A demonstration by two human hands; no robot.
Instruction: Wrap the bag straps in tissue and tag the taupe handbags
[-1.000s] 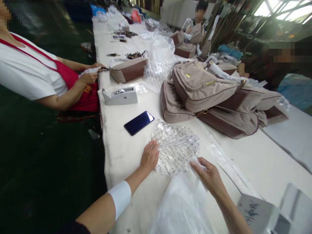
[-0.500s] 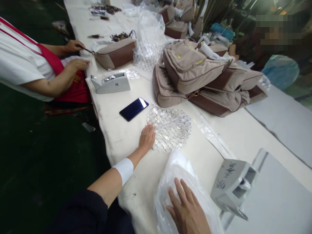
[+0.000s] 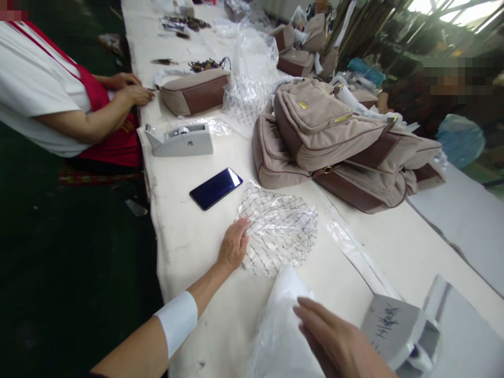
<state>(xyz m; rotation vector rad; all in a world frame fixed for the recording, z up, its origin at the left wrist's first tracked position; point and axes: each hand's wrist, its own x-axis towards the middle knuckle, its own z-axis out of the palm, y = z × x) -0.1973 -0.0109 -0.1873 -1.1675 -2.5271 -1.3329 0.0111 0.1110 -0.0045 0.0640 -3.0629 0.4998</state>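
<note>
My left hand (image 3: 233, 244), a white band (image 3: 178, 321) round its forearm, lies with fingers stretched out on the left edge of a crinkled clear plastic bag (image 3: 281, 231) printed with dark slanting lines. At the lower right my right hand (image 3: 338, 338) is raised with fingers extended and nothing in them. Beneath and left of it lies a translucent white plastic bag (image 3: 275, 325), and just to its right is a grey tape dispenser (image 3: 389, 325) with handwriting on it. A dark phone (image 3: 216, 189) rests beyond my left hand.
Several beige corduroy backpacks (image 3: 315, 131) with brown trim are piled ahead on the white-covered table (image 3: 177, 236). Another tape dispenser (image 3: 183, 140) stands near the left edge. A person in a red apron (image 3: 118, 139) works at the left beside another beige bag (image 3: 197, 92).
My right hand has lifted off the white bag and moved right, turning edge-on. My left hand stays at the printed bag's edge. The camera view has shifted slightly.
</note>
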